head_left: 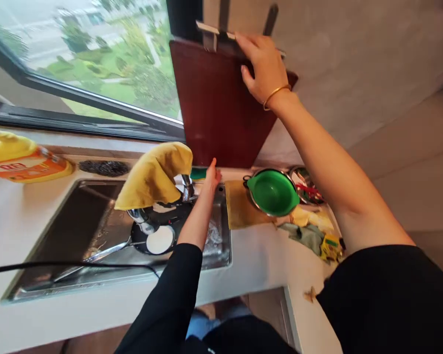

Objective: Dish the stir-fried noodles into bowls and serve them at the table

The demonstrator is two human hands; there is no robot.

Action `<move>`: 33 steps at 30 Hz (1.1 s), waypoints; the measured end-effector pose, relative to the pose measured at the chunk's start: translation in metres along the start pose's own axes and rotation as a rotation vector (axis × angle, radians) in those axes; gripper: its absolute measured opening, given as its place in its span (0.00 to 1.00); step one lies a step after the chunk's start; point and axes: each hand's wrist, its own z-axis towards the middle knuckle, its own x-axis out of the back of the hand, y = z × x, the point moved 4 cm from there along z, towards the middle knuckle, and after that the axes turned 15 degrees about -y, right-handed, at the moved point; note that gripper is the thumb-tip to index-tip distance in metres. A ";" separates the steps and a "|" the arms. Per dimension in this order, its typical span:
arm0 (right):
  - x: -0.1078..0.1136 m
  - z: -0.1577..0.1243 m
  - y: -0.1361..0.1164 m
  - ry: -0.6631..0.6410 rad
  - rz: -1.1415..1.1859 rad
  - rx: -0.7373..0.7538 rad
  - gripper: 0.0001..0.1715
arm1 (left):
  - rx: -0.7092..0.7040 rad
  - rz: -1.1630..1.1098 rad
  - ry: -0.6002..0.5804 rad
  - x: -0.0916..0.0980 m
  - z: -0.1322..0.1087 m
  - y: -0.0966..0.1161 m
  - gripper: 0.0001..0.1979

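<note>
A dark red cutting board (221, 108) stands upright against the wall beside the window, below a metal wall rack (208, 37). My right hand (264, 64), with a gold bangle at its wrist, grips the board's upper edge, thumb in front and fingers over the top by the rack. Down at the lower edge, my left hand (212, 176) holds the board, its thumb against the front face; its other fingers show only in part. Left of that hand, a yellow cloth (157, 174) is draped over the faucet (187, 187).
Under the faucet, the sink (229, 246) holds a dark pan (143, 241) and a white round dish (160, 240). A green colander (273, 191) sits right of the sink, near crumpled cloths (306, 238). A yellow bottle (25, 157) and steel scrubber (103, 167) stand along the windowsill. A black cord (77, 264) crosses the sink.
</note>
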 end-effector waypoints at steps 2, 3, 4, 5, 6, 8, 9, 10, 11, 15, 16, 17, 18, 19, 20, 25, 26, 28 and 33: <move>-0.013 -0.065 -0.009 0.015 0.119 -0.088 0.26 | -0.004 0.144 0.007 -0.003 -0.013 -0.007 0.10; -0.024 -0.104 -0.019 0.008 0.198 -0.158 0.23 | -0.017 0.223 -0.003 -0.005 -0.023 -0.014 0.09; -0.038 -0.147 -0.030 0.019 0.287 -0.281 0.17 | -0.037 0.308 -0.024 -0.006 -0.038 -0.023 0.09; -0.056 -0.192 -0.045 -0.016 0.360 -0.449 0.13 | -0.059 0.406 -0.051 -0.006 -0.055 -0.034 0.07; -0.078 -0.237 -0.065 -0.074 0.437 -0.592 0.10 | -0.077 0.513 -0.088 -0.003 -0.076 -0.047 0.07; -0.121 -0.322 -0.115 -0.156 0.608 -0.782 0.11 | -0.083 0.735 -0.177 0.010 -0.119 -0.073 0.07; -0.142 -0.360 -0.142 -0.205 0.706 -0.857 0.15 | -0.066 0.835 -0.237 0.020 -0.140 -0.086 0.08; -0.161 -0.394 -0.171 -0.252 0.813 -0.884 0.22 | -0.043 0.923 -0.282 0.033 -0.159 -0.098 0.10; -0.177 -0.424 -0.202 -0.316 0.915 -0.865 0.33 | -0.025 1.000 -0.299 0.047 -0.176 -0.109 0.15; -0.202 -0.528 -0.296 -0.311 1.108 -1.104 0.38 | 0.084 1.541 -0.329 0.085 -0.228 -0.147 0.24; -0.200 -0.553 -0.311 -0.260 1.110 -1.228 0.32 | 0.095 1.606 -0.383 0.085 -0.239 -0.158 0.22; -0.195 -0.578 -0.321 -0.193 1.089 -1.371 0.26 | 0.094 1.644 -0.453 0.082 -0.250 -0.170 0.20; -0.187 -0.603 -0.327 -0.116 1.048 -1.517 0.22 | 0.086 1.663 -0.524 0.075 -0.262 -0.183 0.17; -0.178 -0.627 -0.329 -0.040 0.993 -1.652 0.19 | 0.071 1.662 -0.598 0.066 -0.275 -0.196 0.15; -0.168 -0.650 -0.325 0.032 0.933 -1.769 0.16 | 0.048 1.643 -0.676 0.055 -0.288 -0.209 0.14; -0.128 -0.741 -0.257 0.345 0.688 -2.072 0.15 | -0.058 1.377 -1.096 -0.010 -0.350 -0.279 0.10; -0.124 -0.756 -0.244 0.412 0.653 -2.116 0.16 | -0.043 1.328 -1.133 -0.023 -0.358 -0.293 0.11; -0.118 -0.787 -0.229 0.550 0.601 -2.200 0.21 | -0.001 1.291 -1.155 -0.048 -0.372 -0.322 0.11; -0.093 -0.895 -0.267 0.903 0.454 -2.334 0.36 | -0.033 1.667 -1.187 -0.102 -0.397 -0.399 0.13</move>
